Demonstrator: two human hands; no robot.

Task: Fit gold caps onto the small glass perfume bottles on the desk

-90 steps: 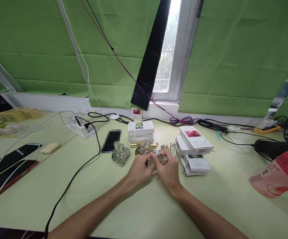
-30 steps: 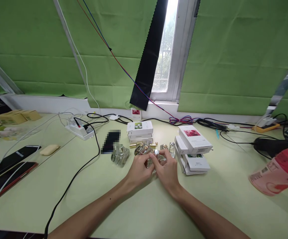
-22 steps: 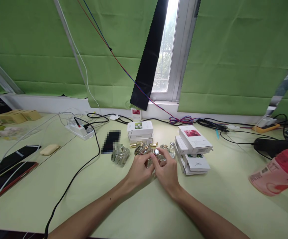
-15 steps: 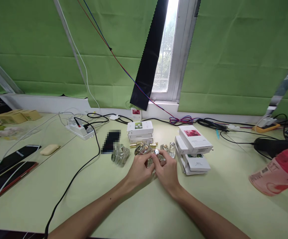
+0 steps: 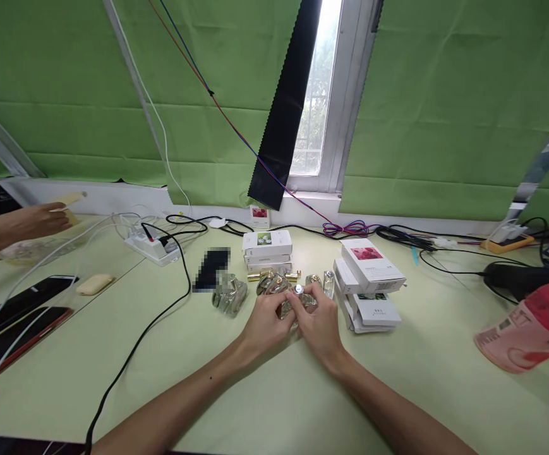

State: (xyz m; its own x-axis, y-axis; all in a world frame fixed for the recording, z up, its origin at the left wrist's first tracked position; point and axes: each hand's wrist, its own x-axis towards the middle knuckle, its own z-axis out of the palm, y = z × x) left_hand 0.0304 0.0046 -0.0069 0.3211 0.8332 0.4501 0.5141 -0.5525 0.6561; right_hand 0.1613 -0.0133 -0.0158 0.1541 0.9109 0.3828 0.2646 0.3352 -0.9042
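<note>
Bottle [image 5: 309,302]: likely slick, fragile glass; hold sides
Left hand [image 5: 268,319], right hand [image 5: 319,321]: fingers [image 5: 297,308] grasping it
Cap [image 5: 298,289]: bottle's twelve o'clock

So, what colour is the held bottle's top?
The top looks silvery, as the head view shows.

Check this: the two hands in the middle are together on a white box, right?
Not a white box: the head view shows the left hand and right hand together on a silver-topped clear bottle.

The desk [image 5: 274,398] and power strip [image 5: 166,254] suggest an office
</note>
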